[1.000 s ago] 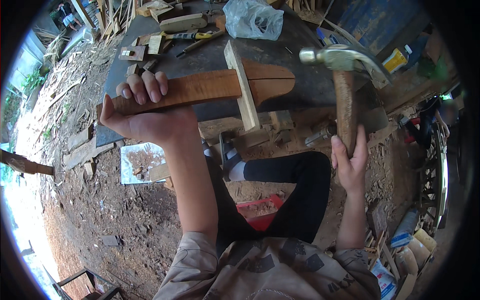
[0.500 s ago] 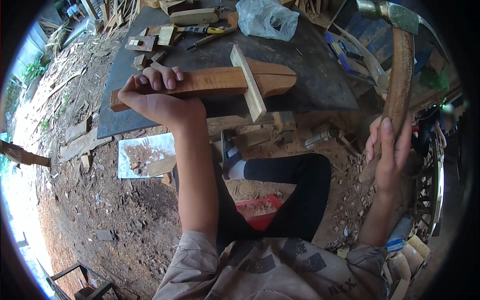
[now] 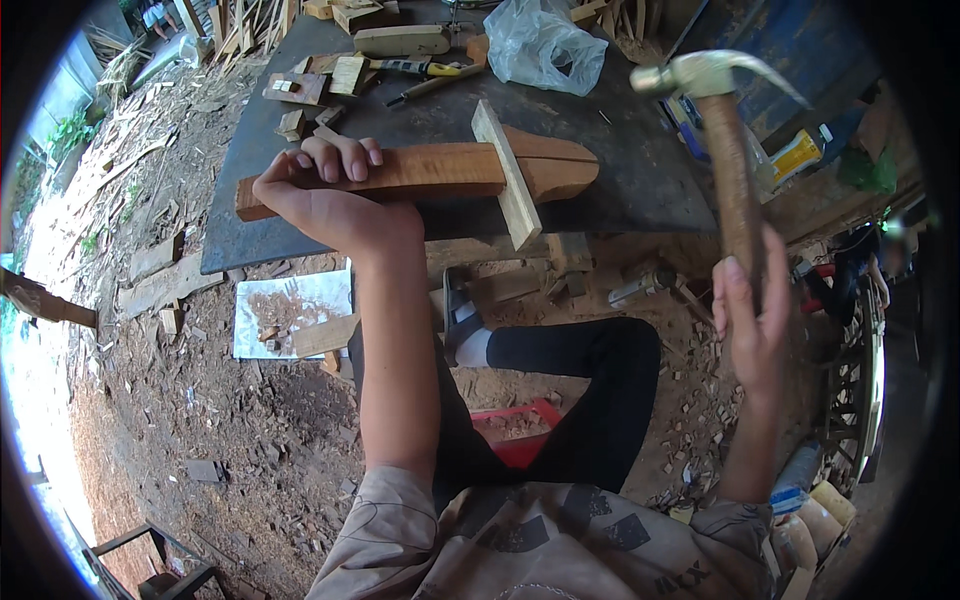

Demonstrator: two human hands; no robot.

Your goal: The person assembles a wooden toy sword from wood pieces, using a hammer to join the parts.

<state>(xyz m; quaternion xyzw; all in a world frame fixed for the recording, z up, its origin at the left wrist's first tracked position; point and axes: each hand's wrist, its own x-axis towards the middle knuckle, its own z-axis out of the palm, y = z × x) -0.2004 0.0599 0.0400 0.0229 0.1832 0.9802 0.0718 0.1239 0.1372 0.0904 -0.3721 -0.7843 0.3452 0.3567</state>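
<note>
My left hand (image 3: 340, 205) grips the long reddish wooden piece (image 3: 440, 165), which lies over the dark metal work table (image 3: 260, 220) near its front edge, with the fingers curled over the top. A pale wooden crosspiece (image 3: 505, 170) crosses the piece near its rounded, split right end (image 3: 565, 165). My right hand (image 3: 750, 300) is closed round the wooden handle of a claw hammer (image 3: 740, 180), held up at the table's right, its metal head (image 3: 700, 75) above and to the right of the crosspiece.
Wood blocks (image 3: 295, 88), a yellow-black tool (image 3: 415, 67) and a plastic bag (image 3: 545, 50) sit at the table's back. Wood scraps litter the dirt ground (image 3: 150, 420). A red stool (image 3: 515, 450) is beneath me. Other people (image 3: 160, 20) (image 3: 860, 250) are at the far left and right.
My right hand first swung the hammer up and to the right, then brought it partly back left and down. My left hand and the wooden piece shifted slightly right.
</note>
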